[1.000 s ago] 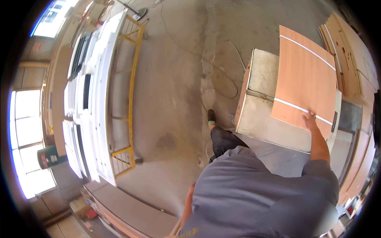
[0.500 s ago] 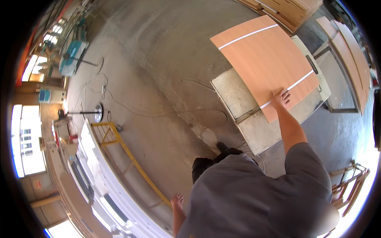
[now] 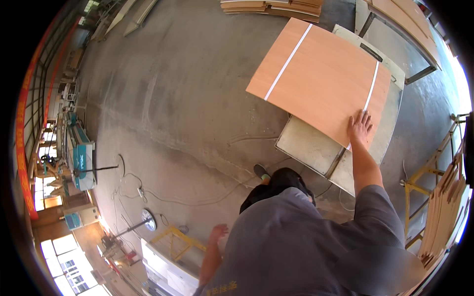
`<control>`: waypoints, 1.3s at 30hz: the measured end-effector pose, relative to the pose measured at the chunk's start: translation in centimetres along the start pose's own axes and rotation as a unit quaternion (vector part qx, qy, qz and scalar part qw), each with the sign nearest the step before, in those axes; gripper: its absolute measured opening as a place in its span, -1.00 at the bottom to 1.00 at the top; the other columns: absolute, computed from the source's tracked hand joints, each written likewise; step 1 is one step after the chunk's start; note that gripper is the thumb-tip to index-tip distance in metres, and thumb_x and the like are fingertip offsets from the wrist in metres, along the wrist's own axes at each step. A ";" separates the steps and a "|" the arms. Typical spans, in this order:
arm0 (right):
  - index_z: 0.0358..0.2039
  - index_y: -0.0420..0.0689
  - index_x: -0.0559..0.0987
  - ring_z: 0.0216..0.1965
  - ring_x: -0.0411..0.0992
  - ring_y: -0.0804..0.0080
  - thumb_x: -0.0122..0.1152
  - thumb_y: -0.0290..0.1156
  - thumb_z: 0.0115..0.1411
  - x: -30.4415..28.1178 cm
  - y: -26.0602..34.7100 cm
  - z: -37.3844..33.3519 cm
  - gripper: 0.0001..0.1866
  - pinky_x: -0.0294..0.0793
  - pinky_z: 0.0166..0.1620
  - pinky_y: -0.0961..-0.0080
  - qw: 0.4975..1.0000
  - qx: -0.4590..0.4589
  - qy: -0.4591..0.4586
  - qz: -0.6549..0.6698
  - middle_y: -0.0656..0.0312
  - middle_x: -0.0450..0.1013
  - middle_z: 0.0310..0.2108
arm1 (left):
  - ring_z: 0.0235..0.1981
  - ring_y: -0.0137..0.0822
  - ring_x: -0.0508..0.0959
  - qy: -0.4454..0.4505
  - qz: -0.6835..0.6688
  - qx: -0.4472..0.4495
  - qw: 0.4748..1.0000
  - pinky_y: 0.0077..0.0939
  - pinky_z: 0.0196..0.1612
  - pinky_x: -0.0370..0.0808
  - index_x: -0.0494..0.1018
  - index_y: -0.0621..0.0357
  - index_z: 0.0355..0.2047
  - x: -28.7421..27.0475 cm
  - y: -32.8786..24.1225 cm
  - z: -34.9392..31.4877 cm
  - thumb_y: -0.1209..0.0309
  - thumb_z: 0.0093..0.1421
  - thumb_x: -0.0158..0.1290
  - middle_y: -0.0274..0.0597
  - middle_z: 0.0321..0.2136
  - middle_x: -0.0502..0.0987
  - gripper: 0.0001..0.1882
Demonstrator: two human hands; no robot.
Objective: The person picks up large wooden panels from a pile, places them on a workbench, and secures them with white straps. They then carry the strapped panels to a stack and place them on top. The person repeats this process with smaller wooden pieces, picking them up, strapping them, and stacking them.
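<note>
A large light-orange wood board (image 3: 321, 74), bound across by two white straps, lies on a worn pale metal table (image 3: 308, 145). One strap (image 3: 289, 61) crosses its left part, the other (image 3: 371, 89) its right part. My right hand (image 3: 360, 129) rests flat on the board's near edge, at the end of the right strap, fingers spread. Down beside my body, away from the board, hangs my left hand (image 3: 217, 234) with nothing in it. Its fingers look loosely stretched, slightly blurred.
Cables (image 3: 197, 202) run across the concrete floor. Boards are stacked (image 3: 271, 6) at the back, and a metal-framed table (image 3: 419, 74) with panels stands at the far right. Yellow frames stand at lower left (image 3: 180, 242) and right (image 3: 419, 182). A green-and-white machine (image 3: 81, 153) is at left.
My view has turned to the left, so the surroundings appear rotated. My right hand has flattened and spread on the board near the strap. My left hand still hangs at my side.
</note>
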State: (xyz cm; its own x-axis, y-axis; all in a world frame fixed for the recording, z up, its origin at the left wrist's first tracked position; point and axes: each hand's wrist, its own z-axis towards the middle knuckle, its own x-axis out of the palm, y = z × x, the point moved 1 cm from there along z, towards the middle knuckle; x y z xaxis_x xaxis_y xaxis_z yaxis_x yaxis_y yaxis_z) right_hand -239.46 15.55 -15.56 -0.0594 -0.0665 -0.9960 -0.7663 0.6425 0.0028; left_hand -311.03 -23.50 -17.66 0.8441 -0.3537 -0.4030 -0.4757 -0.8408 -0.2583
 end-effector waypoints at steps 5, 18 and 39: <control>0.35 0.09 -0.03 0.40 -0.30 0.19 -0.20 0.07 0.26 -0.9 0.9 -0.3 -0.29 -0.35 0.35 0.05 1.000 0.013 0.008 0.016 0.22 -0.22 0.39 | -0.18 -0.18 0.57 0.007 0.154 0.048 0.987 -0.31 -0.05 0.46 0.39 0.27 0.01 -16.1 -24.0 8.6 0.17 0.22 0.03 -0.02 -0.12 0.53 -0.52; 0.12 -0.29 0.30 0.14 0.26 0.01 -0.27 0.09 0.30 0.3 -0.2 1.3 -0.32 0.26 0.14 0.19 0.914 0.386 -0.080 0.101 -0.09 0.29 0.11 | 0.22 0.05 0.23 0.026 0.171 0.353 0.919 -0.24 0.21 0.21 0.02 0.46 0.22 -0.7 -80.3 23.6 -0.24 0.07 0.02 0.30 0.17 0.20 0.04; 0.06 -0.40 0.36 0.05 0.35 0.38 -0.20 0.02 0.35 -10.0 -6.8 13.3 -0.35 0.32 0.09 0.44 0.636 0.286 0.127 0.705 0.11 0.36 0.08 | -0.06 0.07 0.48 0.067 0.145 0.220 0.962 -0.13 -0.06 0.42 0.46 0.27 -0.11 8.3 -84.2 34.3 -0.35 0.15 -0.32 0.17 -0.09 0.47 -0.15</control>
State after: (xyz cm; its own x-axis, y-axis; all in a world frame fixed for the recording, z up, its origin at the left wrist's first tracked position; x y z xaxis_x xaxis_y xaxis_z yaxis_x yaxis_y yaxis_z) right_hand -225.18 22.02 -6.80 -0.5869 0.8096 0.0079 0.5168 0.3672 0.7733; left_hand -272.47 58.37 -29.39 0.6708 -0.6219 -0.4040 -0.7294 -0.4550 -0.5108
